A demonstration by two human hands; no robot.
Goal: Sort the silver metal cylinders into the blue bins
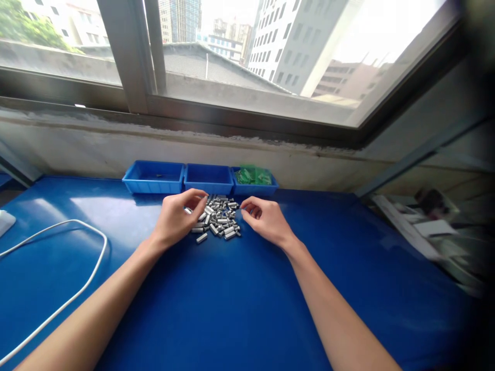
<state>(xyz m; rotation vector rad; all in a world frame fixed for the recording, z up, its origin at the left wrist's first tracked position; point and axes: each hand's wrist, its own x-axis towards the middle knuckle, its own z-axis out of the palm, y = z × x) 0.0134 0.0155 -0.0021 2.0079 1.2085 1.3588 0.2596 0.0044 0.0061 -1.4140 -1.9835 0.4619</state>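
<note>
Metal standoffs (223, 221) heaped loosely on the blue table (232, 299), in front of blue bins (209, 188). At the heap's left, left hand (177, 216) with thumb and forefinger curved close together; at its right, right hand (267, 219) likewise curled; with both, cannot tell if pinching anything.

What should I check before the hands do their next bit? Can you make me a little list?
1. Metal pieces in reach: ok, heaped on the table between the hands.
2. Left hand in place: ok, at the heap's left side, fingers curled.
3. Right hand in place: ok, at the heap's right side, fingers bent.
4. A piece in either hand's fingertips: cannot tell, too small to see.
5. White cable out of the way: ok, off to the left, touching neither hand.
6. Blue bins upright: ok, three in a row behind the heap.
</note>
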